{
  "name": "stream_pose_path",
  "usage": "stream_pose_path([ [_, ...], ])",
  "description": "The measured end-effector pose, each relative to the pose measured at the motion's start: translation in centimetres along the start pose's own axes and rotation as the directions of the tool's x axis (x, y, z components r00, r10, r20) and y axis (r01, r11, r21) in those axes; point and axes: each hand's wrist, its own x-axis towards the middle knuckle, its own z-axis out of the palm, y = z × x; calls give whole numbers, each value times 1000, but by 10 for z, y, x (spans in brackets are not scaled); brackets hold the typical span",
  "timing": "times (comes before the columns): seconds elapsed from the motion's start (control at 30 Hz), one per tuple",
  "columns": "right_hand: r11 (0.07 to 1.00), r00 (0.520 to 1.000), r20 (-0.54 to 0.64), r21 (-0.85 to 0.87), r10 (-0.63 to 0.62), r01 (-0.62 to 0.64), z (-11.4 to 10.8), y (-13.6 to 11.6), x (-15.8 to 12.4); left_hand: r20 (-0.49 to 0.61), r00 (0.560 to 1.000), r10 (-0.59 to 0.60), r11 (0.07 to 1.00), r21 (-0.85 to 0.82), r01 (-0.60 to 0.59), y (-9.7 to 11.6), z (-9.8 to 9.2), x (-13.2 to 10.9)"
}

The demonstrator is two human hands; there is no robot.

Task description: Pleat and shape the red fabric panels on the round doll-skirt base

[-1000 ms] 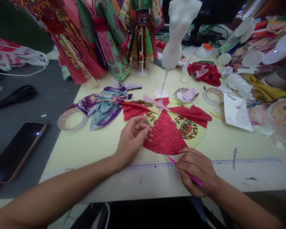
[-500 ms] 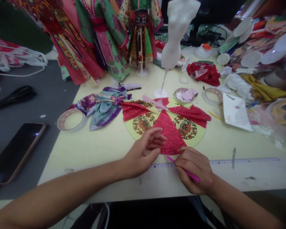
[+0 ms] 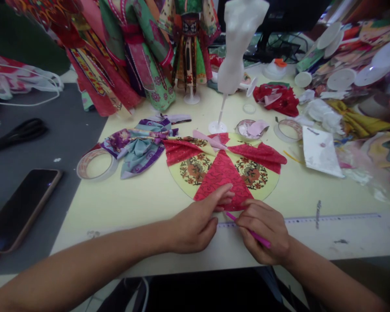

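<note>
A small garment [image 3: 224,177] of red and yellow fabric with floral medallions lies spread on the pale table. My left hand [image 3: 199,223] rests at its lower edge, fingers stretched out over the red panel and nothing in them. To the right, my right hand [image 3: 263,232] is wrapped round a pink pen [image 3: 259,238], whose tip points left beside the garment's bottom hem. A clear ruler [image 3: 331,218] lies under and beyond my right hand, along the table's front part.
Dressed doll figures [image 3: 143,65] and a white mannequin [image 3: 232,47] stand behind the garment. Tape rolls [image 3: 81,167], blue-purple cloth [image 3: 139,149] and a white packet [image 3: 321,151] surround it. At left are a phone [image 3: 22,208] and black scissors [image 3: 21,131] on a grey mat.
My left hand has come down and its fingers have straightened, lying lower over the red panel's hem. My right hand keeps its hold on the pen, nearly unmoved.
</note>
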Motion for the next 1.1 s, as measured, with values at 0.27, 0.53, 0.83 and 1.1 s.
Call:
stream_pose_path([
  [0.27,1000,1000,7,-21,-9,10,-2,-1,1,44,998,32,984,173,-40,-2,-1,0],
  [0.53,1000,998,-66,15,-25,26,-9,-6,4,-5,999,40,994,100,-39,0,1,0],
  [0.83,999,996,-90,30,-21,24,-8,-4,1,-239,970,-44,979,-203,-5,-1,-1,2],
  [1.1,998,994,-104,-40,-47,43,-11,-2,0,-505,860,-68,983,-180,-27,-1,-8,10],
])
